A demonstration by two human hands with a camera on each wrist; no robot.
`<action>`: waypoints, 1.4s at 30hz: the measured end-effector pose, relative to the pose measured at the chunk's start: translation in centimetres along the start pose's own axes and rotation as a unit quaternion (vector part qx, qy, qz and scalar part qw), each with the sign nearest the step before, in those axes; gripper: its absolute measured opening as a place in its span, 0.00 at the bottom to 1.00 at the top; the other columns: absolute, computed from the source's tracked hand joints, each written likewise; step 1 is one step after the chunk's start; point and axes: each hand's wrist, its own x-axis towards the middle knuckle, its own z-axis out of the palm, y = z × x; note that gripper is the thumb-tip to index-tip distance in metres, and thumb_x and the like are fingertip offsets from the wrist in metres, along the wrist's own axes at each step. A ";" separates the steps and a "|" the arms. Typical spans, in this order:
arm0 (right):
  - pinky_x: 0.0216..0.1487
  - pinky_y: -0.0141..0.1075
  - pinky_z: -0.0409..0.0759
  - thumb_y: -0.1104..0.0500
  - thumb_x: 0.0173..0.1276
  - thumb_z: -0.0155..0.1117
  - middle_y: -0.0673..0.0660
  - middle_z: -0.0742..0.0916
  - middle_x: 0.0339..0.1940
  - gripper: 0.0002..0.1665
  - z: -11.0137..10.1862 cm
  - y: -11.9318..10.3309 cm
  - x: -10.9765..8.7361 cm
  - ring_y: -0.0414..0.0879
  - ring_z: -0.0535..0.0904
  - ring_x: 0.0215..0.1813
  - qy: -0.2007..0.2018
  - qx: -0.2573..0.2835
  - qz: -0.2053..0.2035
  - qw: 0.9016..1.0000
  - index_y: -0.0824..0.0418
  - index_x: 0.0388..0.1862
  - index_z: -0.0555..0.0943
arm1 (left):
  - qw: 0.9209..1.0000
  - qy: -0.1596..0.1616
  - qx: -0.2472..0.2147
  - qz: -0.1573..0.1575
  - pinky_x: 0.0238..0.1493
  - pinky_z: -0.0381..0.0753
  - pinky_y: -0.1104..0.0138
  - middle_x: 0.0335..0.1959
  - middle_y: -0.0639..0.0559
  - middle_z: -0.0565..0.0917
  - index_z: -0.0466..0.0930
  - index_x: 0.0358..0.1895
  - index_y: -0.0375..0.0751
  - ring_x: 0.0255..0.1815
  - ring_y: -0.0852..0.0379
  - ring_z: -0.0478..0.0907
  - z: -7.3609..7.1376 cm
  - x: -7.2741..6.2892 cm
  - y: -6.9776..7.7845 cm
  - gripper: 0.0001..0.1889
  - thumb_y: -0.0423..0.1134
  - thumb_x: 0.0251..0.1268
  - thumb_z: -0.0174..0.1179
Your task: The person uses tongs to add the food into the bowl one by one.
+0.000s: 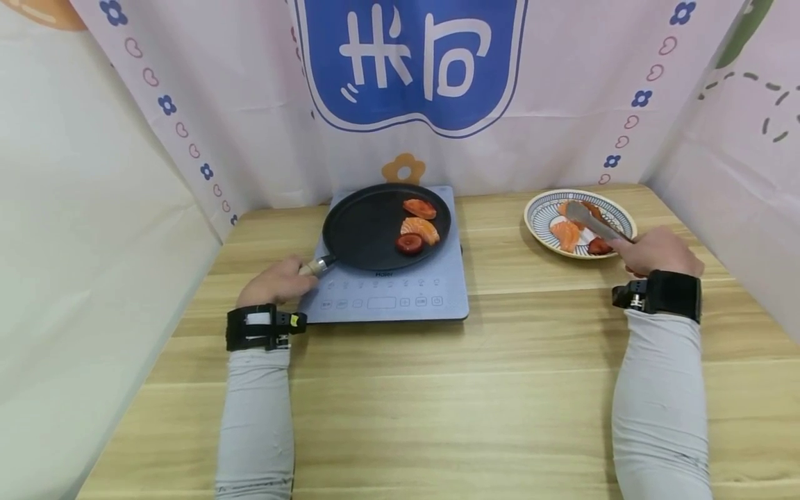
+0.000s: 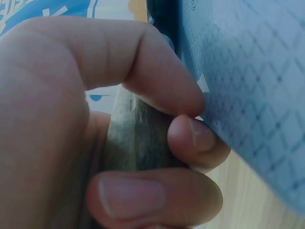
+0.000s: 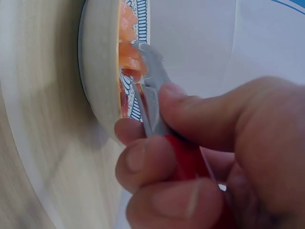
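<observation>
My left hand [image 1: 277,281] grips the wooden handle [image 2: 138,133] of a black frying pan [image 1: 362,229], its fingers curled round the wood. In the pan's right half lie two orange salmon pieces [image 1: 421,228] and a round dark red slice [image 1: 409,243]. Over at the right, my right hand [image 1: 661,253] holds metal tongs [image 1: 594,223] with a red grip [image 3: 188,160]. The tongs' tips reach over a patterned plate [image 1: 535,221] and touch or pinch an orange salmon piece [image 3: 131,58]; the head view does not settle which. More salmon [image 1: 565,236] and a dark red slice [image 1: 598,246] lie on that plate.
Under the pan is a pale induction cooktop [image 1: 400,312] with a control panel along its front. Both cooktop and plate stand on a wooden table [image 1: 462,410]. A printed curtain [image 1: 250,139] hangs behind, and pale cloth walls [image 1: 75,243] flank both sides.
</observation>
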 end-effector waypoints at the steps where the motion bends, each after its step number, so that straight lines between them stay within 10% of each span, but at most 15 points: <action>1: 0.41 0.54 0.72 0.26 0.76 0.44 0.63 0.85 0.34 0.43 0.1 -0.1 0.0 0.62 0.79 0.44 0.003 0.002 0.001 1.000 0.60 0.26 0.85 | 1.000 -0.001 -0.001 -0.001 0.29 0.72 0.65 0.32 0.48 0.73 0.71 0.56 0.29 0.28 0.55 0.69 0.0 0.0 -0.1 0.19 0.43 0.75 0.53; 42: 0.35 0.46 0.68 0.27 0.77 0.45 0.53 0.81 0.20 0.42 0.7 -0.3 0.6 0.53 0.76 0.31 0.020 0.069 -0.018 0.997 0.61 0.27 0.83 | 1.000 0.002 0.006 -0.008 0.31 0.73 0.64 0.34 0.47 0.73 0.71 0.56 0.29 0.31 0.53 0.70 0.1 0.2 -0.1 0.19 0.43 0.76 0.52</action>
